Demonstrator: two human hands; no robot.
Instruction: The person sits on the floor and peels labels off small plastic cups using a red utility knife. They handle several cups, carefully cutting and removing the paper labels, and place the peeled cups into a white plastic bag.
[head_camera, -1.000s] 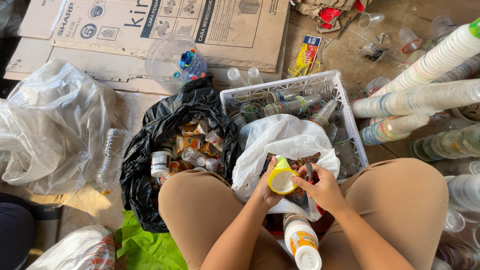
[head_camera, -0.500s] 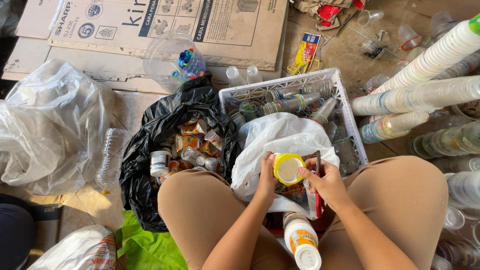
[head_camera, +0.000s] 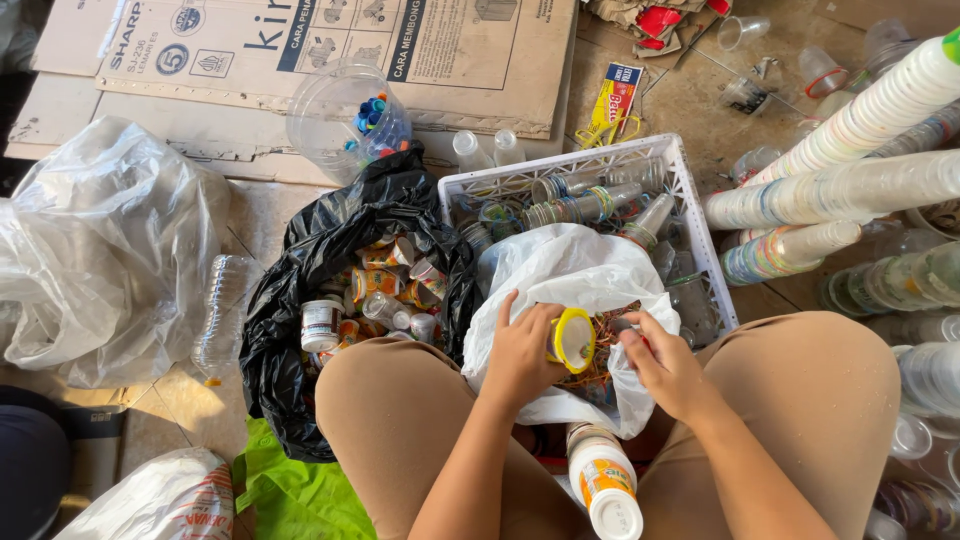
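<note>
Cup: small clear plastic cup with a yellow rim (head_camera: 574, 340), tipped on its side, mouth facing up toward the camera, just above the white bag between the knees.
Left hand: left hand (head_camera: 520, 352) wrapped around the cup from the left, fingers curled tight on its side.
Right hand: right hand (head_camera: 668, 372) just to the right of the cup, fingertips pinched together on something small; cannot tell what it is.
White bag: thin white plastic bag (head_camera: 560, 275), open at the top, with peeled strips and scraps inside, under both hands.
Bottle: white bottle with an orange label (head_camera: 604, 482), lying between the legs, below the bag.
Crate: white plastic crate (head_camera: 655, 160) behind the bag, with clear cups in it.
Black bag: black bag (head_camera: 300, 300) to the left, full of small cups and little bottles.
Cup stacks: long stacks of cups (head_camera: 850, 190) lying on the right.
</note>
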